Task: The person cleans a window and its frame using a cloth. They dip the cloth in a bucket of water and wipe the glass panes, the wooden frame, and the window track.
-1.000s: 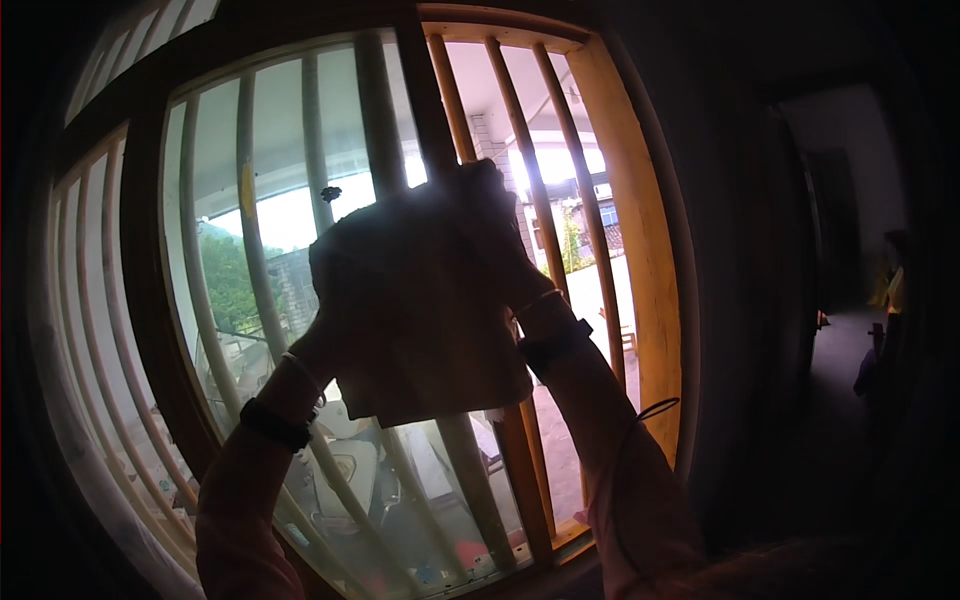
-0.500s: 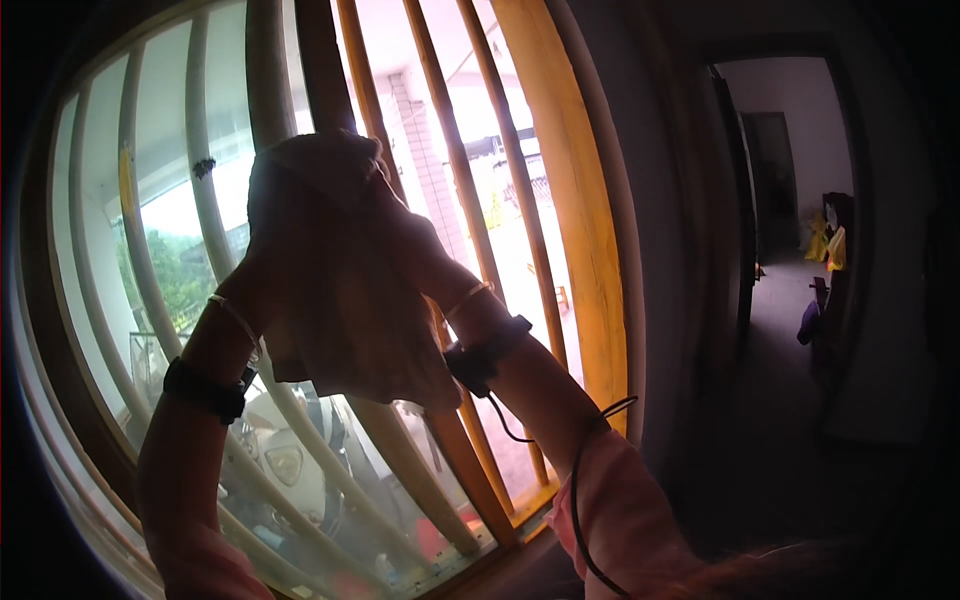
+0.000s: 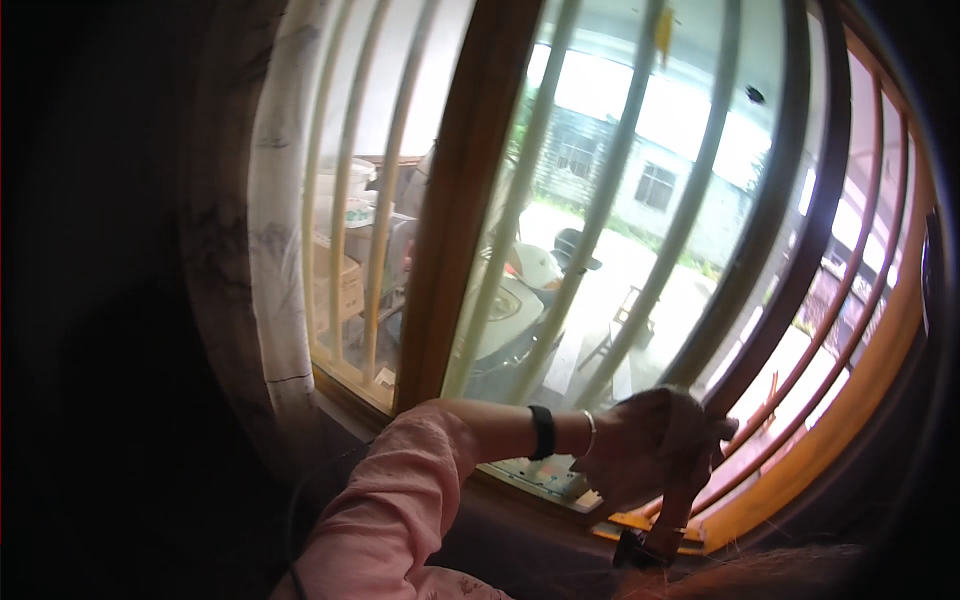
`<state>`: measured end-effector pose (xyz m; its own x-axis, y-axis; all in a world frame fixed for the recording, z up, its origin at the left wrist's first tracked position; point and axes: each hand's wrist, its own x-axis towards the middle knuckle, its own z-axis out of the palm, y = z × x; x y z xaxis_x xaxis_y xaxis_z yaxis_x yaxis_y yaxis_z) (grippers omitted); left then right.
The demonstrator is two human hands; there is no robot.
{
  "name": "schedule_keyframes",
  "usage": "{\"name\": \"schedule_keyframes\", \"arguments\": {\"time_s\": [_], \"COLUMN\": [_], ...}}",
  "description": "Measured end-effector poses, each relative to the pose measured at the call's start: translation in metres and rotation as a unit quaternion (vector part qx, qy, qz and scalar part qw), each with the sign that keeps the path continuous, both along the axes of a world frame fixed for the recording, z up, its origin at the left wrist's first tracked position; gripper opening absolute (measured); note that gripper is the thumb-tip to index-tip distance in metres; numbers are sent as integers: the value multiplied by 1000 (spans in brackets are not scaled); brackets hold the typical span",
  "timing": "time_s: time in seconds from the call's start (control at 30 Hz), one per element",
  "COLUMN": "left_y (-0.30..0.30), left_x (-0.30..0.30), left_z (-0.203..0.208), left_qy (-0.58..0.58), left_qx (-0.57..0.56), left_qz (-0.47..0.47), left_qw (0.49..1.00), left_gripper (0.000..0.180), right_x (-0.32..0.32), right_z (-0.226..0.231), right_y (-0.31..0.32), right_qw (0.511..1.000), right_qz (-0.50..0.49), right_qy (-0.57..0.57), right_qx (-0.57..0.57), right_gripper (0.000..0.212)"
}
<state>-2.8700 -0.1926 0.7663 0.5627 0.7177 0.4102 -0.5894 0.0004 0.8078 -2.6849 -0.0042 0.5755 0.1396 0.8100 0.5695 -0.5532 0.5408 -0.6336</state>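
Observation:
My left hand [image 3: 625,445] reaches right across the low part of a barred window and grips a pale cloth [image 3: 655,470]. A black band and a thin bracelet sit on that wrist, and the sleeve is pink. My right hand [image 3: 705,445] comes up from below with a dark watch on its wrist. Its fingers hold the cloth's right side against the dark curved window frame [image 3: 770,300]. The cloth hides most of both hands.
A wooden post [image 3: 455,220] and pale vertical bars [image 3: 520,200] divide the window. A white curtain [image 3: 280,230] hangs at the left. A power strip [image 3: 540,478] lies on the sill. Outside stand a scooter [image 3: 520,290], cardboard boxes [image 3: 345,285] and a building.
Both hands have brought the cloth down from high on the glass to the window's lower right. The view has swung left and down, and the scooter outside now shows.

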Motion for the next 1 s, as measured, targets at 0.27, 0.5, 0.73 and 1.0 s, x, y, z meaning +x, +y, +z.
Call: {"name": "schedule_keyframes", "arguments": {"time_s": [0.27, 0.5, 0.73, 1.0], "left_y": [1, -15, -110, -185], "left_x": [-71, -140, -295, -461], "left_z": [-39, -33, -38, -33], "left_qy": [-57, 299, 619, 671], "left_qx": [-94, 398, 445, 527], "left_qz": [82, 408, 508, 506], "left_qw": [991, 765, 400, 130], "left_gripper": [24, 19, 29, 49], "right_x": [-41, -107, -263, -413], "right_z": [114, 60, 107, 110], "right_y": [-9, -19, -196, -277], "right_qw": [670, 888, 832, 766], "right_qz": [399, -320, -197, -326], "right_qy": [598, -287, -471, -456], "right_qx": [188, 161, 216, 313], "right_gripper": [17, 14, 44, 70]}}
